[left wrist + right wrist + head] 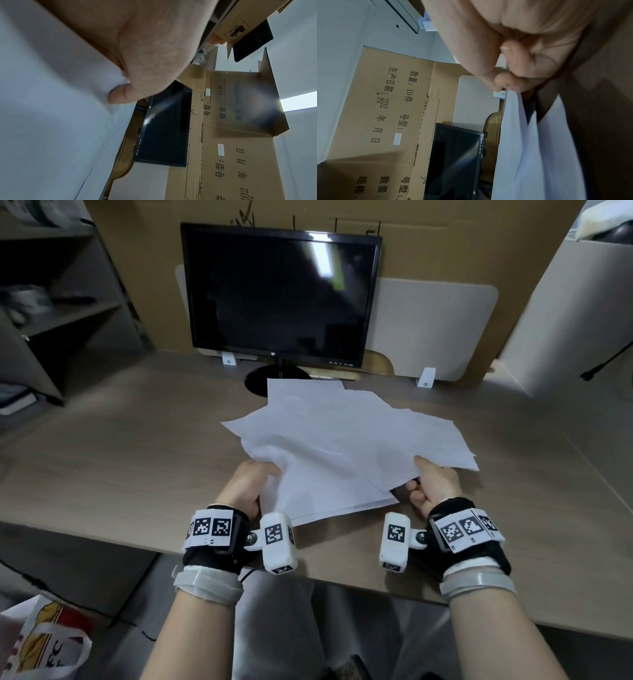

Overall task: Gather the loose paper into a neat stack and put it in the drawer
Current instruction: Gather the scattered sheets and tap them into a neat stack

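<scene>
Several loose white paper sheets lie fanned and overlapping on the wooden desk, partly lifted at their near edge. My left hand grips the left near edge of the sheets, with its thumb on top of the paper. My right hand pinches the right near edge, thumb above and curled fingers below the sheets. The sheets are not aligned; corners stick out in different directions. No drawer is in view.
A dark monitor stands on its round base just behind the paper. Cardboard panels and a white divider back the desk. Shelves stand at left. A plastic bag sits on the floor at lower left.
</scene>
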A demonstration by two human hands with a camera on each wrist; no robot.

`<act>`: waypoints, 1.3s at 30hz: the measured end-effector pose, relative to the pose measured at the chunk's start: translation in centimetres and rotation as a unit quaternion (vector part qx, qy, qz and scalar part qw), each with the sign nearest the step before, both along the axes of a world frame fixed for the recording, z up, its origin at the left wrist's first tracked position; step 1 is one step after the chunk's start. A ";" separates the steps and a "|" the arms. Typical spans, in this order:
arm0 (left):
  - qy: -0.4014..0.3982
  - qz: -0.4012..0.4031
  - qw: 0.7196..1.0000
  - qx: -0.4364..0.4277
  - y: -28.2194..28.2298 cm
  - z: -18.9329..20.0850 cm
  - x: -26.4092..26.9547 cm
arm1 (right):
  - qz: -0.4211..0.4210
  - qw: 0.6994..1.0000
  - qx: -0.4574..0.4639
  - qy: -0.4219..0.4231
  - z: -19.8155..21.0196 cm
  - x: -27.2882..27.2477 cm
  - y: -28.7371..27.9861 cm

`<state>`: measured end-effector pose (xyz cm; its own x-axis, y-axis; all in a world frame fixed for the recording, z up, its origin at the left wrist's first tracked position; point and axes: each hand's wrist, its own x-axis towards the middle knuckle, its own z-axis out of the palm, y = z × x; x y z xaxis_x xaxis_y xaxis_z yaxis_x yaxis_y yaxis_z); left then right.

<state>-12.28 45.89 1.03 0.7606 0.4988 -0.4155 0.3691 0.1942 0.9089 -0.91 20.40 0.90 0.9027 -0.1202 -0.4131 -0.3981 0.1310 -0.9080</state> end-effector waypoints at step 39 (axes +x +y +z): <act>-0.076 0.172 0.973 0.136 -0.9 -3.1 2.5 | -0.305 0.942 0.120 -0.076 2.4 -1.0 -4.9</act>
<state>-9.76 44.97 -2.07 0.5719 0.8101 -0.1287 0.1816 0.0280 0.9830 -1.93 15.45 3.25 0.7478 -0.5544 -0.3653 -0.0496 0.5020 -0.8634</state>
